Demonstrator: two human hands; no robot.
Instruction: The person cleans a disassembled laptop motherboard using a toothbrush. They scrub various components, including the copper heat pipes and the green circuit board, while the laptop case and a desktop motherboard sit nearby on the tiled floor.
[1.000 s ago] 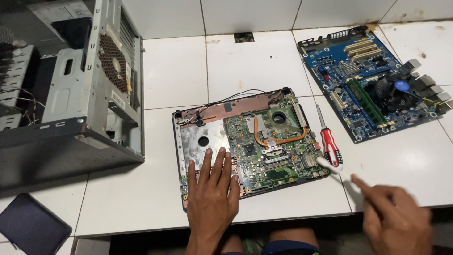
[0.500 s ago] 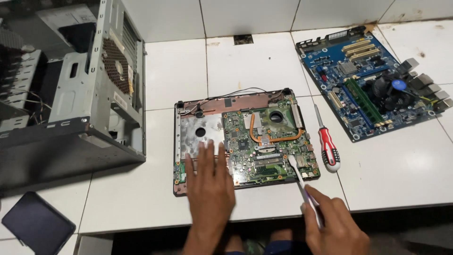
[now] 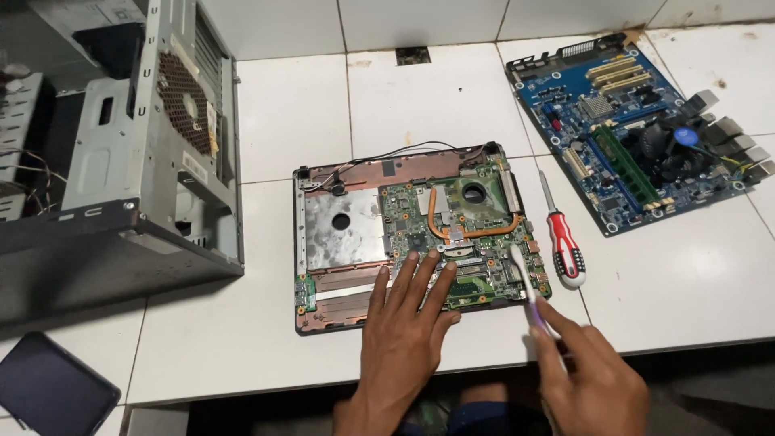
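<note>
A person's left hand [image 3: 406, 323] lies flat, fingers spread, on the near edge of an opened laptop base [image 3: 420, 234], apparently pinning it to the white tiled worktop [image 3: 282, 121]. The right hand [image 3: 593, 379] is closed around a slim white brush [image 3: 526, 284], its tip over the green laptop motherboard [image 3: 464, 234] beside the copper heat pipe. Just right lies a red-and-white screwdriver [image 3: 563, 245]; beyond it, a blue desktop motherboard [image 3: 638, 129]. A grey computer case [image 3: 121, 137] stands open far left.
</note>
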